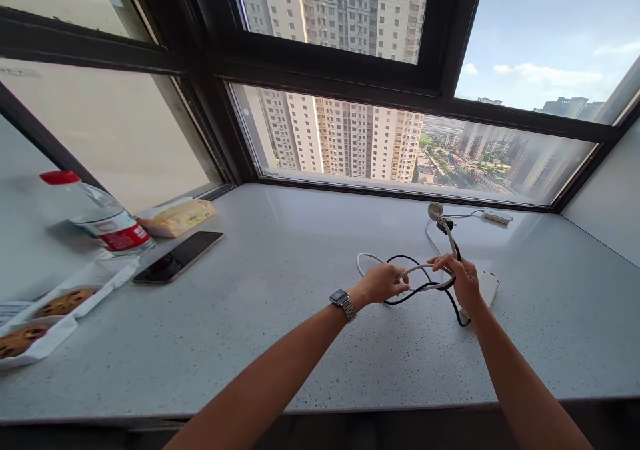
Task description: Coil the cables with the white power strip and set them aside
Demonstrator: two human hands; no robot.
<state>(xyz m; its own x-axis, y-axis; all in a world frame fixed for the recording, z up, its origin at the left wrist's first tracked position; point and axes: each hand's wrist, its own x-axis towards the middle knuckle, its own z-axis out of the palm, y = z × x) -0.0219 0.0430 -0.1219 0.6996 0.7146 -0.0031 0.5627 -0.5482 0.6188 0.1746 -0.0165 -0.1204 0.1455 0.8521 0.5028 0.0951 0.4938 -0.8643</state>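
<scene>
- Desk (300,317): pale speckled, runs w/ the window (400,143) along its far edge.
- Water bottle (100,217), red cap, far left; bread pack (177,217) just right of it.
- Cookie trays (45,317) at near left edge.
- Phone (177,257) lies flat, screen dark, betw. bottle & centre.
- Cables (425,277): white + black, looped together, right of centre, partly lifted off desk; plug end (440,218) points far.
- White adapter (487,285) just beside right hand.
- Left hand (383,283), watch (343,302) on wrist: grip closed round white cable.
- Right hand (463,278): fingers curled over loops, pinching both cables.
</scene>
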